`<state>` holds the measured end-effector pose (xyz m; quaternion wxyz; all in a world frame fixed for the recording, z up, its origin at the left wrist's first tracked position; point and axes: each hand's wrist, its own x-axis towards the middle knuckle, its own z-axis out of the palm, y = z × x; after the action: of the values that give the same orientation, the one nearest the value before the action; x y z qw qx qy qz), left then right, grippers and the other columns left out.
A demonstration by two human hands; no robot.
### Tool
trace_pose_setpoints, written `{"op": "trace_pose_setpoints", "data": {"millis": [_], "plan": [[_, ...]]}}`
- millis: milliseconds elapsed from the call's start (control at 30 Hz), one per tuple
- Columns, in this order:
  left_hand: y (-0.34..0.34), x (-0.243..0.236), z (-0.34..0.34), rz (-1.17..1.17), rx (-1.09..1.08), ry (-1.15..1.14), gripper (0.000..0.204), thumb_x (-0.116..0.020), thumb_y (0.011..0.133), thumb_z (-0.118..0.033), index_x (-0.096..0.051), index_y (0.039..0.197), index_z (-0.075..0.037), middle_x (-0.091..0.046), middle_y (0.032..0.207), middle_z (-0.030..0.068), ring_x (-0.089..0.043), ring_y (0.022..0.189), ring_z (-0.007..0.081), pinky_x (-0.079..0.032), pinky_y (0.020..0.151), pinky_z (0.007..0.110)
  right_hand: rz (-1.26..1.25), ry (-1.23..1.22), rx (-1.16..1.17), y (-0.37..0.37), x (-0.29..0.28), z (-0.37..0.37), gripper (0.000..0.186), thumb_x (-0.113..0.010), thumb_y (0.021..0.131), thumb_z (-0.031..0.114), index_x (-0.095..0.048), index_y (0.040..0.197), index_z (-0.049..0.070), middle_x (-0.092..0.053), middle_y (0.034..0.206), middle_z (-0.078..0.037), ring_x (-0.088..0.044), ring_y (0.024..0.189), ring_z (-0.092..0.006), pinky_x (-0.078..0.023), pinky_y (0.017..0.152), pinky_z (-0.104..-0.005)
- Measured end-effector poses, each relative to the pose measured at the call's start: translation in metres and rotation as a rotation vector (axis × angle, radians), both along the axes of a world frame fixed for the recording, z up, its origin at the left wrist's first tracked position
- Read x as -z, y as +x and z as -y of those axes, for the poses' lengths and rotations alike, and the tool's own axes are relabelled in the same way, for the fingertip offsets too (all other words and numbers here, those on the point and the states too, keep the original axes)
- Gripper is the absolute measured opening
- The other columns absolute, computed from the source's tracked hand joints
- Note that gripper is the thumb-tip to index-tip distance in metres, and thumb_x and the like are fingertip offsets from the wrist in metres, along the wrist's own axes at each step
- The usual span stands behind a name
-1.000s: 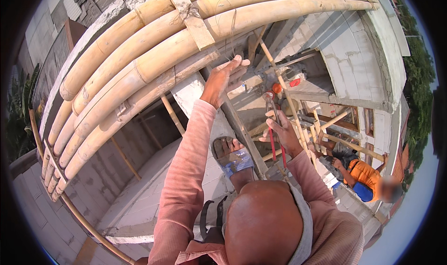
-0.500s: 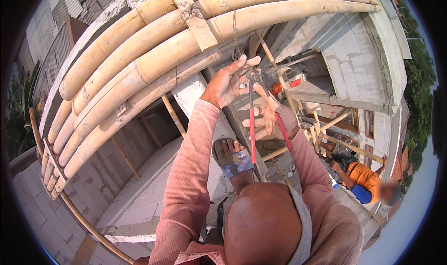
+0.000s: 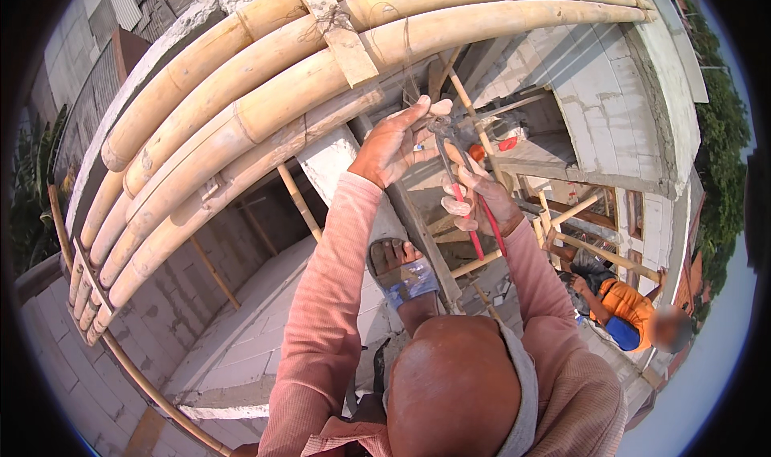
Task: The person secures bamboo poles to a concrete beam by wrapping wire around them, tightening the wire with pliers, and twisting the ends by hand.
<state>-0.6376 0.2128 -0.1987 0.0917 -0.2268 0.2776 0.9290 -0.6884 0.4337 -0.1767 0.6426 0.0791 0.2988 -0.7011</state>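
Bamboo poles [image 3: 281,97] lie beyond the left hand [image 3: 392,145] (its hold unclear); the right hand [image 3: 491,200] clasps pincers [image 3: 446,160] by their handles [image 3: 475,243], likely for leverage.

Bamboo poles [image 3: 277,99], stretching from eight o'clock to two, carried a short wooden plank [image 3: 343,39] crosswise near twelve, thin wire [image 3: 323,21] tangled over it.

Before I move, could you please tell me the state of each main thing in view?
Red-handled pincers: gripped in right hand, handles slightly apart.
Left hand: partly curled, grip unclear.
Bamboo poles: side by side.
Wooden batten: lying across them.
Wire: tangled at the batten.
Sandal: worn.
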Motion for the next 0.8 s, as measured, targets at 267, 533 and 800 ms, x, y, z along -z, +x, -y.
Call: {"op": "trace_pose_setpoints", "data": {"millis": [267,533,800], "plan": [[-0.011,0.007,-0.031,0.12,-0.175,-0.281,0.038,-0.064,0.101,-0.043,-0.075,0.116,-0.01,-0.069,0.122,-0.002,-0.058,0.109,0.0118,-0.045,0.095,0.035,-2.1,0.922,-0.27,0.015,0.021,-0.003,0.041,-0.063,0.098,0.008,-0.053,0.137,-0.003,-0.051,0.108,-0.02,-0.06,0.088,-0.0385,-0.05,0.079,-0.0469],[-0.007,0.01,-0.021,0.147,-0.107,-0.324,0.044,-0.062,0.103,-0.039,-0.066,0.132,-0.006,-0.065,0.135,0.004,-0.054,0.129,0.024,-0.039,0.111,0.051,-1.016,0.516,-0.131,0.024,0.018,-0.004,0.038,-0.05,0.108,0.033,-0.056,0.13,0.003,-0.05,0.085,0.0,-0.05,0.068,-0.0101,-0.04,0.058,-0.027],[-0.014,0.006,-0.026,0.174,-0.235,-0.551,0.032,-0.067,0.098,-0.03,-0.079,0.092,0.0,-0.074,0.099,0.0077,-0.061,0.096,0.016,-0.043,0.092,0.031,-0.894,0.502,-0.07,0.032,-0.006,0.006,0.043,-0.057,0.105,0.038,-0.053,0.125,0.001,-0.053,0.079,0.001,-0.055,0.062,-0.0078,-0.045,0.052,-0.0267]]}}
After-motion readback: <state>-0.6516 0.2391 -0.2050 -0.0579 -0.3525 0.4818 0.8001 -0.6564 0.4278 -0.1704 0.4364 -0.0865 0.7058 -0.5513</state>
